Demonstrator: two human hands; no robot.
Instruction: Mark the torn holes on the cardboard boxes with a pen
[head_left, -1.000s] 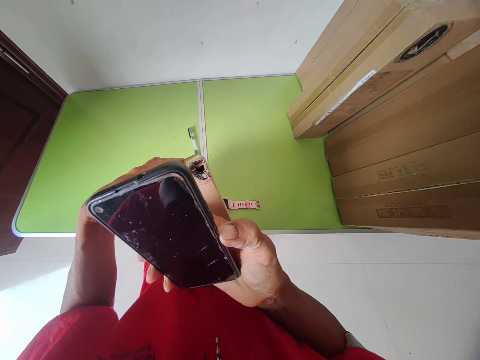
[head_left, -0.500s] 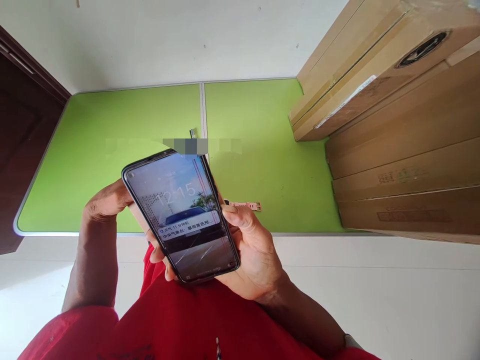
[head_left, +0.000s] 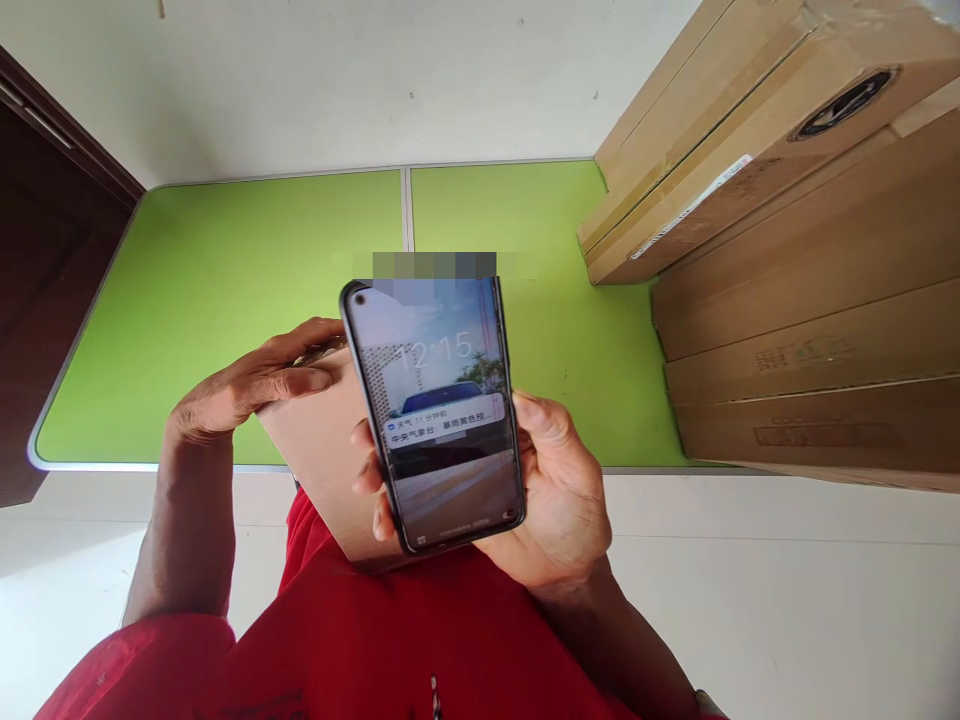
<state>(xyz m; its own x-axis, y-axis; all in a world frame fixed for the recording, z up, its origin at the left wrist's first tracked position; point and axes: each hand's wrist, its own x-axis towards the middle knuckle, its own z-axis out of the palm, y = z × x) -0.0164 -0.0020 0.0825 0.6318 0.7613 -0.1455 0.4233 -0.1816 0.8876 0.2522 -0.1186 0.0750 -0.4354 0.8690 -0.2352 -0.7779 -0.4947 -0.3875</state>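
Observation:
A smartphone (head_left: 450, 480) with a lit lock screen showing 12:15 rests in my right hand (head_left: 566, 490). The thumb lies along its right edge, and fingertips curl round its left edge. Under and left of the phone is a flat pinkish-tan thing (head_left: 319, 465) with straight edges; its kind is unclear, and the phone covers much of it. My left hand (head_left: 259, 380) grips its upper left corner, thumb on the near face and fingers along the top edge. A blurred patch masks the phone's top edge.
A green table (head_left: 247, 250) with a pale metal rim stands against the white wall (head_left: 337, 80). Large cardboard boxes (head_left: 810, 330) are stacked on its right side. A dark brown door (head_left: 52, 270) is at the left. Pale floor (head_left: 750, 570) shows below the table edge.
My right hand has moved the phone right and turned it more upright, uncovering the tan thing and my left thumb. The pink strap seen on the table earlier is now hidden.

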